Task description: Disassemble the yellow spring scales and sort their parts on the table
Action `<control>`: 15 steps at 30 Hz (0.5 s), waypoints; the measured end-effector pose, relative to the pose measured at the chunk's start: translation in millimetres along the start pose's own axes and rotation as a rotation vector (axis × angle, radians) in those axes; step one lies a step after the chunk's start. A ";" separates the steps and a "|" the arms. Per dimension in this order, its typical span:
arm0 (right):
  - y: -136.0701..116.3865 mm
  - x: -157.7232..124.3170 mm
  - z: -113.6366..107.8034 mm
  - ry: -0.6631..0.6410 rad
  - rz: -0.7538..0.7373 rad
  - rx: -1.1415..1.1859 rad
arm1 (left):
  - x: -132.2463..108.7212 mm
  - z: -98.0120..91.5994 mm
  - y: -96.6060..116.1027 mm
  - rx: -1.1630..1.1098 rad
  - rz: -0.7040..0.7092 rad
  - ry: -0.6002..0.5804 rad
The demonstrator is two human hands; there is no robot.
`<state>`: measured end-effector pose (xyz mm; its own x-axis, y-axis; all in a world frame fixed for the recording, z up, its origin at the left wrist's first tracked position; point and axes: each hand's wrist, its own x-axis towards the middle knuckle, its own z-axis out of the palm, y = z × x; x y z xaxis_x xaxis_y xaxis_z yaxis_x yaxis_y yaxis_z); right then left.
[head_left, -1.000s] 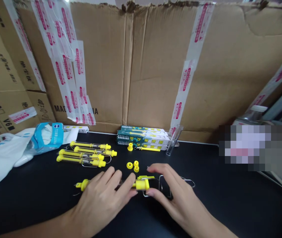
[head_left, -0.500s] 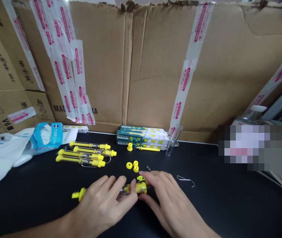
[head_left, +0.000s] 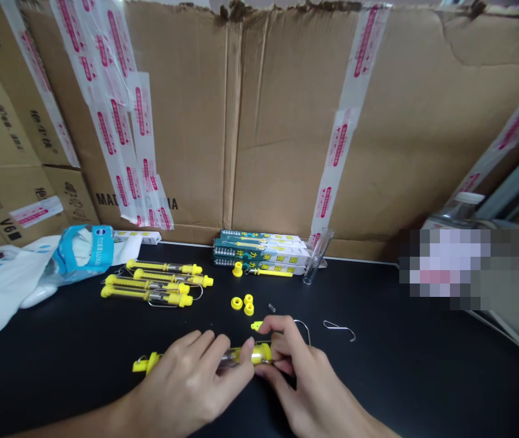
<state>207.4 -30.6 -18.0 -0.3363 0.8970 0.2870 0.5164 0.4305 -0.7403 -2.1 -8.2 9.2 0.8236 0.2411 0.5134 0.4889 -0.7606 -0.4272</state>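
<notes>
Left hand [head_left: 186, 383] pinches the spring scale [head_left: 236, 359]; right hand [head_left: 298, 377] pinches its yellow end [head_left: 263, 353]. Looks light, stiff, fragile; hold at the ends.

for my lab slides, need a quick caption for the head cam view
Left hand and right hand grip a clear-tubed yellow spring scale on a black table, four similar scales lying beyond.

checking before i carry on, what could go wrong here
The clear tube of the yellow spring scale held between the left hand and right hand could crack if squeezed hard. The small coil spring lying loose on the black tabletop could easily roll away and get lost.
</notes>
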 end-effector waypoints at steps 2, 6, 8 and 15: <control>0.5 0.8 1.9 0.003 0.024 0.051 | -1.2 0.0 0.0 -0.001 -0.010 -0.009; 2.9 0.5 4.7 -0.001 0.053 0.128 | -2.9 -0.3 -0.8 0.022 -0.006 -0.020; 4.3 -0.8 5.6 -0.006 0.056 0.145 | -3.9 0.9 -1.1 0.030 -0.002 -0.025; 4.8 -3.6 5.4 0.027 0.055 0.119 | -11.5 10.2 0.3 0.010 -0.035 -0.022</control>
<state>206.8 -32.3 -25.9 -0.2880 0.9220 0.2589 0.4358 0.3669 -0.8218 -8.5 -5.1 -4.4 0.8119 0.2811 0.5116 0.5206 -0.7451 -0.4169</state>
